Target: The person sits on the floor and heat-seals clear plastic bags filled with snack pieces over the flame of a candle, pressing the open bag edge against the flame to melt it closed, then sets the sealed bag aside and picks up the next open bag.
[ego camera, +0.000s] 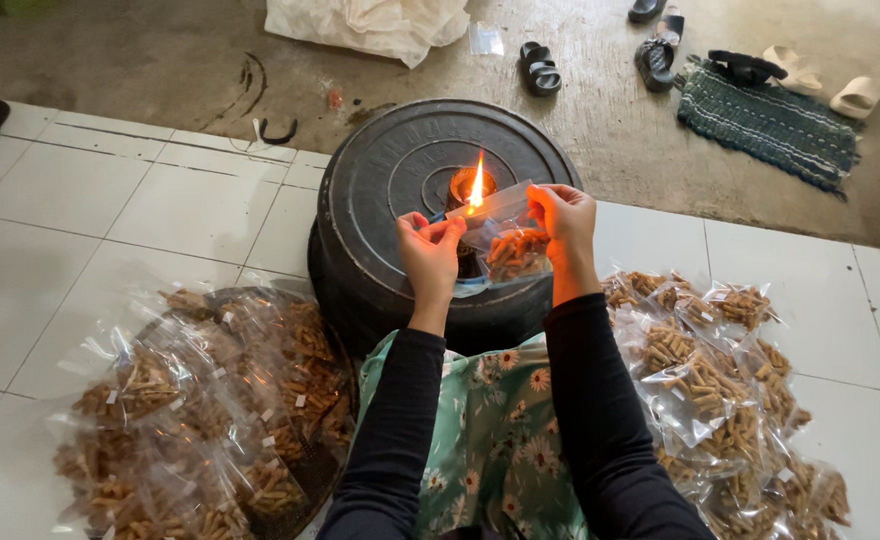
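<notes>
Snack bags dominate the tiled floor: one heap of clear packets filled with brown stick snacks lies to the person's left, and a second heap spreads on the right. Between them sits a large round black basin turned upside down, its base serving as a low stand. A green floral cloth covers the lap beneath both black-sleeved arms. Beyond the tiles, on bare concrete, lie a woven green mat, several sandals and a crumpled white plastic sheet. Over the basin, the left hand and the right hand each pinch one upper corner of a small clear snack bag, stretching its top edge taut between them. That edge hangs right at the flame of a small lamp standing at the basin's centre.
</notes>
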`<state>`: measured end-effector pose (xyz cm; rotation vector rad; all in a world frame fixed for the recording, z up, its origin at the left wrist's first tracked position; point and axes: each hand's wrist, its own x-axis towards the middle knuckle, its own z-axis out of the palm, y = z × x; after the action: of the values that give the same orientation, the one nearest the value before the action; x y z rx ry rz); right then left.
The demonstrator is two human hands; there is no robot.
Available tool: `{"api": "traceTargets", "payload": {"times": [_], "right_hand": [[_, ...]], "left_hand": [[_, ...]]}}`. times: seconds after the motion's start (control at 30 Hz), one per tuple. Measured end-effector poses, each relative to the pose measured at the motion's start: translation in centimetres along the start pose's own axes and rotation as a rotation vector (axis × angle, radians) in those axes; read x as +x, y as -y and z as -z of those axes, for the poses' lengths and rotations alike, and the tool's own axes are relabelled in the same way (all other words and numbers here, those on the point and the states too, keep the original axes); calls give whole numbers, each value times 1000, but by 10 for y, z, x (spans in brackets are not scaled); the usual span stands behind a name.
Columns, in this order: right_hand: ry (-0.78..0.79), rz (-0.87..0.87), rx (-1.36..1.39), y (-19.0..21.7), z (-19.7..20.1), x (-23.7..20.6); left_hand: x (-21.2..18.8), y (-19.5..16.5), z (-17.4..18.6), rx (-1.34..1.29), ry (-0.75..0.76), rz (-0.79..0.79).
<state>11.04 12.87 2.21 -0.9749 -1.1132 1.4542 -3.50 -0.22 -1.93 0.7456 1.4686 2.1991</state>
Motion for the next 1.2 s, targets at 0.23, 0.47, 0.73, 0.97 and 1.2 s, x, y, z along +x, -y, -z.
{"api": "traceTargets", "payload": {"times": [0.23,0.47,0.73,0.97,1.2], "right_hand": [[14,-22,-17,1,-14,-7],[26,-25,-19,-2,-23,-9],[85,-12,-35,-4,-32,-14],[220,-136,-13,-5,-33,-18],[290,-246,-43,-4,-34,-17]], "left_hand": [[3,-3,11,-162,1,58],[5,-9,19,-287,-7,166],[7,-18,31,-283,-60,253],[1,-24,32,-180,-147,29],[-12,-35,31,-129,-202,-79]]}}
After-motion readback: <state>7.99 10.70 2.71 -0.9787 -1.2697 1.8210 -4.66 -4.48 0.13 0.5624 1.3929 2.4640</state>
